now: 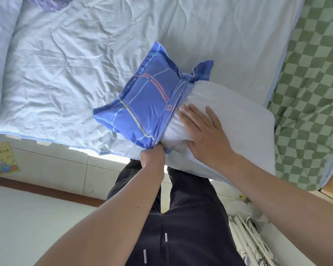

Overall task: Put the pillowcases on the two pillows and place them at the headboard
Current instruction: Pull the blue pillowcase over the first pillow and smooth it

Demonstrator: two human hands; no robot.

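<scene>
- Pillow, white, soft and plump, lies at the near edge of the quilt, its far end inside the pillowcase and its near end bare and overhanging the edge of the bed.
- Pillowcase: smooth blue fabric with pale, yellow and orange crossing stripes and a flat flanged border; it covers roughly the far half of the pillow, its open mouth bunched into folds across the pillow's middle.
- Left hand: closed in a fist, gripping the gathered rim of the pillowcase at the pillow's near-left side.
- Right hand: flat, fingers straight and spread, pressing on the bare white surface of the pillow just beside the pillowcase mouth, fingertips touching the bunched folds.
- Hands lie close together but apart, one on each side of the pillowcase rim.
- Quilt: pale blue, stitched in wavy lines, creased, spread beneath and beyond the pillow.
- Checked blanket: green and pale squares, textured weave, lying right of the pillow and partly under its corner.
- Dark trousers of the person stand below the pillow, over pale floor tiles.
- Booklet, colourfully printed, lies on the floor, well left of the pillow.
</scene>
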